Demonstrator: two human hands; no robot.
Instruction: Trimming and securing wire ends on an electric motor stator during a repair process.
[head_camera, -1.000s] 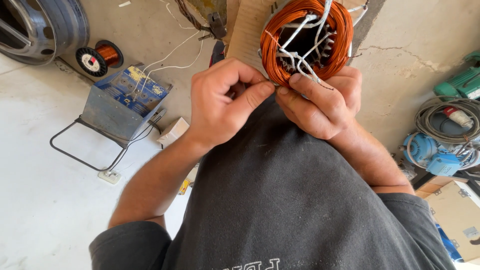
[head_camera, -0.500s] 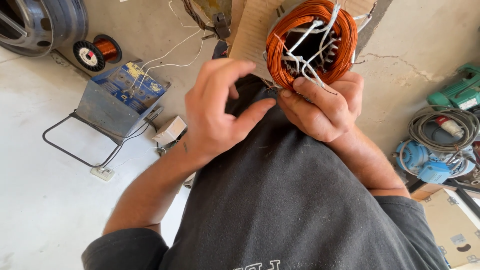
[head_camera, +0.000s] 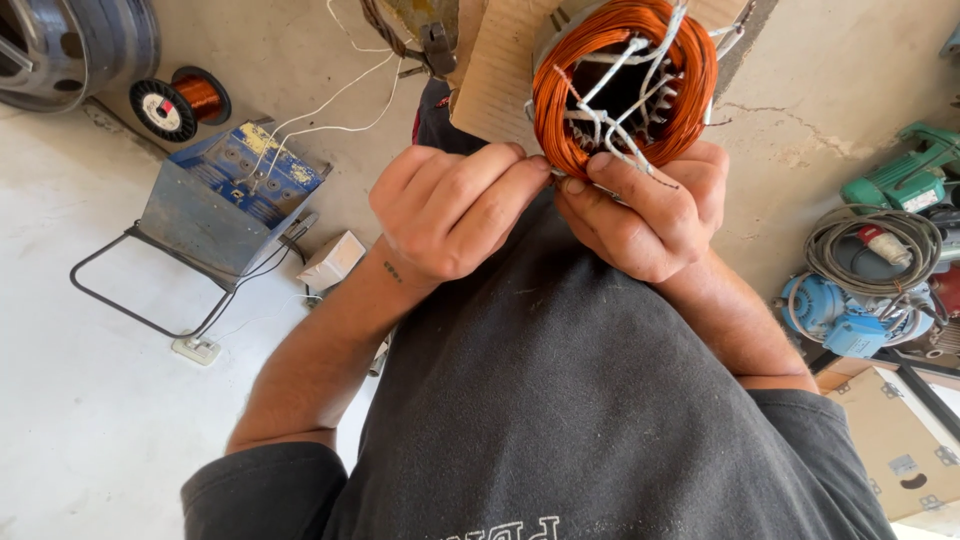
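- Stator winding (head_camera: 625, 85), a ring of bright copper coil with white sleeved leads (head_camera: 610, 120) crossing its middle, sits at the top of the view just above both hands, backed by a piece of cardboard (head_camera: 500, 75).
- Left hand (head_camera: 455, 215) is curled, fingertips pinched together at the lower rim of the coil; what it grips is too small to tell, most likely a thin lead or tie.
- Right hand (head_camera: 650, 215) is closed around the lower edge of the winding, thumb pressed on the white leads.
- Risk, as I judge it: a hard pull on a lead could scrape the enamel of the copper turns or tug a sleeve off its joint.
- Another risk: the fine wire could slip from the pinch, since both hands crowd the same small spot and hide it.
- Around on the floor (head_camera: 90, 420): a blue metal box (head_camera: 225, 205) with a wire stand, a spool of copper wire (head_camera: 180, 100), a small white box (head_camera: 332, 260), a wheel rim (head_camera: 70, 45).
- To the right lie a coiled grey cable (head_camera: 870, 245), a blue motor (head_camera: 840, 315), a green power tool (head_camera: 900, 180) and a cardboard carton (head_camera: 885, 440).
- Nothing stands between the hands and the winding; loose white cords (head_camera: 320, 110) trail well apart.
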